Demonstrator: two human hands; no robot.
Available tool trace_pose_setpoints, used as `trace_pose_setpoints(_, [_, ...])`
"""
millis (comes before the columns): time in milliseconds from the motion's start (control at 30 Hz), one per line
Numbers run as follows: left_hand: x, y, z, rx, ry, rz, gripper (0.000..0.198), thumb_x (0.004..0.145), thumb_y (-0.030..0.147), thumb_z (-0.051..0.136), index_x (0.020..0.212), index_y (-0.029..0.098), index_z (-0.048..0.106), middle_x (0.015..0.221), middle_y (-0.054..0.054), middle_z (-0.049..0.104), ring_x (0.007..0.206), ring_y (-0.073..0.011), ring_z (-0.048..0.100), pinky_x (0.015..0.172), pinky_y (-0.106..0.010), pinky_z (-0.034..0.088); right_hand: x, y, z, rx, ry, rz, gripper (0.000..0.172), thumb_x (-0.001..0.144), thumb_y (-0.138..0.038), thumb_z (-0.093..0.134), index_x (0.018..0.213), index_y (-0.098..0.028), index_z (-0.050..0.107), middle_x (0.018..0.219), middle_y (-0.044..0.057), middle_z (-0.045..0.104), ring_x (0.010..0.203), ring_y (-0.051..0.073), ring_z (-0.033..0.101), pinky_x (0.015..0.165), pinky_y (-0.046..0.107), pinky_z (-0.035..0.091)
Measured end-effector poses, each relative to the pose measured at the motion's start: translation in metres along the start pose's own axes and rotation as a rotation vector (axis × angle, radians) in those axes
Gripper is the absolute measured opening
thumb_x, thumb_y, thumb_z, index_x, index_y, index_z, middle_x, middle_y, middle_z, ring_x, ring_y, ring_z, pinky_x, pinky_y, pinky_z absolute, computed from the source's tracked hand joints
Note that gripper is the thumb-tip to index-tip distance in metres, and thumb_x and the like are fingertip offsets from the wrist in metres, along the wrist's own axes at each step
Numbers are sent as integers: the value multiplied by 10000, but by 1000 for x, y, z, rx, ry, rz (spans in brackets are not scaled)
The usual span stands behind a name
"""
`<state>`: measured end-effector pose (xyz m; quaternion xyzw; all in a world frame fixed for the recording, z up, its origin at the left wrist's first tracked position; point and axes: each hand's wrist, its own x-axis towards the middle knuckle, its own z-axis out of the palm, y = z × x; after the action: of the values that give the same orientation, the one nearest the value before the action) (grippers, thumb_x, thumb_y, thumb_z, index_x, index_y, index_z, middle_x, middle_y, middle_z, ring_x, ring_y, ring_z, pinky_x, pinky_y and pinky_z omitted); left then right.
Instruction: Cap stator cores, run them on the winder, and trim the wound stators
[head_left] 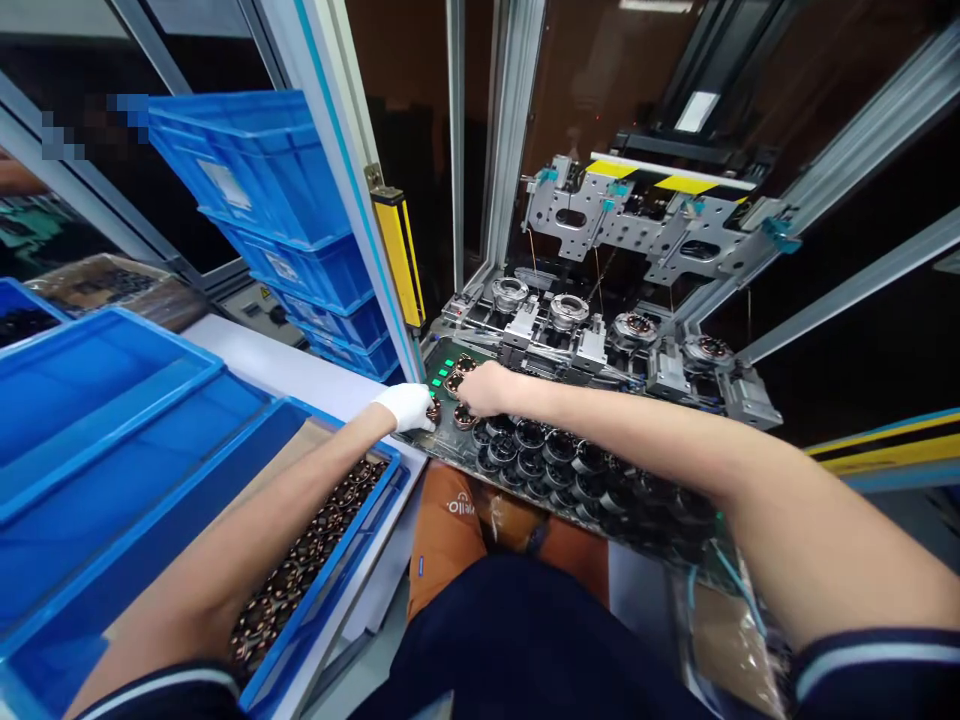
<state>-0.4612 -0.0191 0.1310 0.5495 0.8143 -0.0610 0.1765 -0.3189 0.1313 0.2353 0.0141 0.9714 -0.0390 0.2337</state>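
Note:
My left hand [409,406], in a white glove, reaches to the left end of the machine's bench. Its fingers close on a small dark motor stator [433,410] with copper windings. My right hand [486,388] is bare, with its fingers curled down over another copper-wound stator [453,382], partly hidden by them. One more stator [465,416] lies just below the right hand. Rows of dark round metal housings [531,462] stand on the bench under my right forearm.
Behind the hands is a machine fixture with several round nests [570,311] below a metal plate [622,222]. A yellow light-curtain post [399,258] rises at left. A blue crate [322,610] of stators lies under my left arm; stacked blue crates [247,170] stand beyond.

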Motion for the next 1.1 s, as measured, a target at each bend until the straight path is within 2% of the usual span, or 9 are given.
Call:
trace_pose_setpoints(133, [13,12,5,31,-16,-27,375,1122,434,777,1405,190,751,1443,-130,754,1281,-287,761,1108,-514,675,-67,69,-15,-20,96,38,384,1134,-477,777,1415,-216,778,1433,116,790,1323,305,761,1202,588,614])
trace_pose_setpoints(233, [6,17,-14,60,14,-2,403,1121,439,774,1437,190,743,1429,-134,766,1259,-283,770,1117,-523,666,-140,147,-13,-13,182,202,366,1146,-485,737,1475,-342,813,1323,104,866,1232,331,809,1137,538,618])
trace_pose_setpoints(367, [-1,41,-70,103,106,114,419,1082,478,749,1446,275,793,1413,-136,800,1243,-329,798,1125,-478,634,-235,256,4,39,231,524,268,1094,-388,796,1338,-336,893,1174,102,904,1065,312,854,963,423,635])
trace_pose_setpoints(500, [34,111,-142,129,245,339,478,1116,563,636,1510,327,771,1499,-90,774,1389,-330,744,1231,-431,562,-289,336,25,137,223,770,240,1139,-365,762,1317,-224,841,1112,84,868,989,242,831,995,417,670])
trace_pose_setpoints(633, [114,210,-196,184,374,481,478,1131,493,634,1539,275,751,1686,-114,644,1537,-365,620,1316,-487,490,-293,379,52,211,250,885,400,1147,-446,770,1453,-194,722,1399,112,767,1164,258,789,1017,479,710])
trace_pose_setpoints(733, [183,273,-215,218,439,483,484,1102,421,704,1536,211,746,1817,-168,498,1631,-434,499,1327,-577,472,-281,396,72,233,271,894,421,1135,-443,785,1473,-201,716,1470,125,737,1242,285,770,1054,505,701])
trace_pose_setpoints(800, [223,303,-218,237,433,464,492,1096,426,749,1531,197,730,1798,-184,508,1616,-430,515,1302,-622,501,-272,405,83,235,287,890,421,1131,-443,790,1467,-200,720,1481,127,734,1266,293,763,1076,521,692])
trace_pose_setpoints(933, [278,337,-209,276,339,448,475,1096,452,798,1487,194,720,1617,-155,661,1465,-355,664,1220,-616,598,-264,417,95,218,339,896,413,1131,-447,788,1462,-208,726,1505,130,725,1299,300,752,1106,536,679])
trace_pose_setpoints(1100, [302,349,-191,282,302,458,384,1117,441,777,1403,185,757,1483,-138,740,1366,-316,726,1180,-572,633,-269,419,90,204,391,858,377,1130,-441,790,1425,-210,745,1478,121,741,1289,294,757,1109,527,676])
